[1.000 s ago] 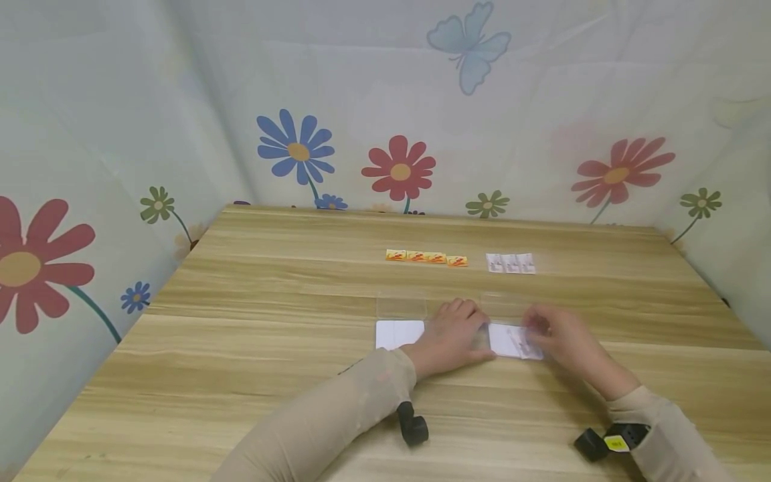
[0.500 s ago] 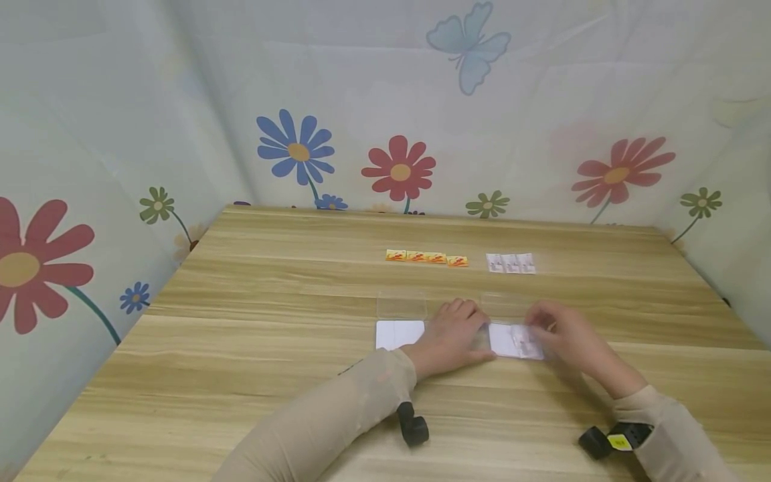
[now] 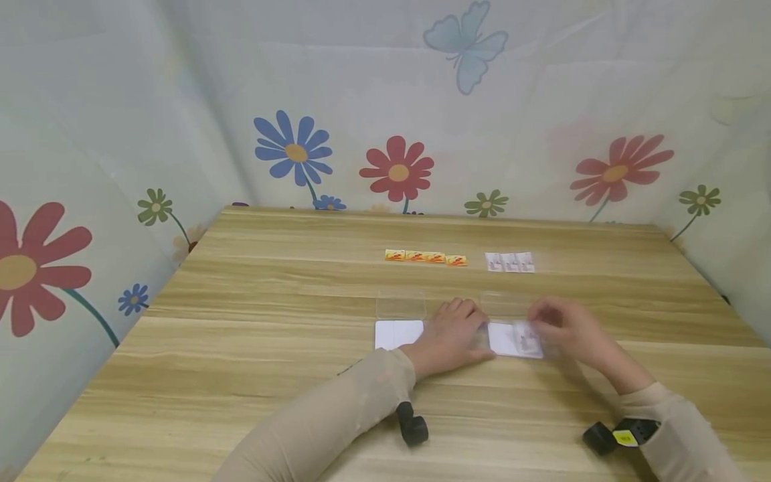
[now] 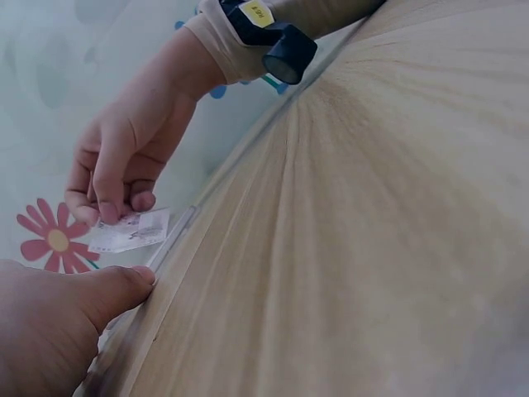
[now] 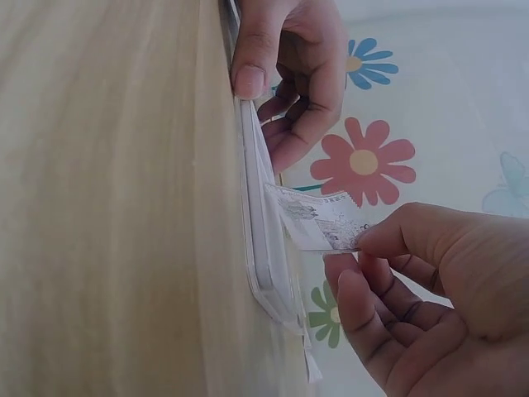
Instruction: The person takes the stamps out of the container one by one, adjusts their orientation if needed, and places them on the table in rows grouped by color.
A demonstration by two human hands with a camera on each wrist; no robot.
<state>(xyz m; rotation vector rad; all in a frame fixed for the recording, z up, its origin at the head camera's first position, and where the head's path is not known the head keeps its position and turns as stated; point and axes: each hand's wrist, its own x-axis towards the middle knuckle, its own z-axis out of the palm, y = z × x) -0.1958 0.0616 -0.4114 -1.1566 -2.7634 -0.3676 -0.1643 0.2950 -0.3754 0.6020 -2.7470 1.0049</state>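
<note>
My right hand (image 3: 569, 331) pinches a small white printed slip (image 5: 318, 219) with a serrated edge between thumb and fingers. The slip stands tilted over the right end of a shallow clear plastic box (image 3: 502, 339) with a white layer inside. My left hand (image 3: 452, 335) grips the left end of this box, thumb at the near edge and fingers at the far edge. In the right wrist view, its thumb (image 5: 250, 81) sits right on the box's rim. Left of that hand lies another such box (image 3: 394, 333), partly covered by it.
Clear open lids (image 3: 400, 306) lie behind the boxes. Farther back on the wooden table (image 3: 271, 375) are several yellow-and-red printed pieces (image 3: 415, 256) in a row and a strip of white printed slips (image 3: 510, 262). A flowered cloth (image 3: 337, 80) hangs behind the table.
My right hand has shifted slightly to the right, the slip staying between its fingers over the box's right end. The left hand stays in place.
</note>
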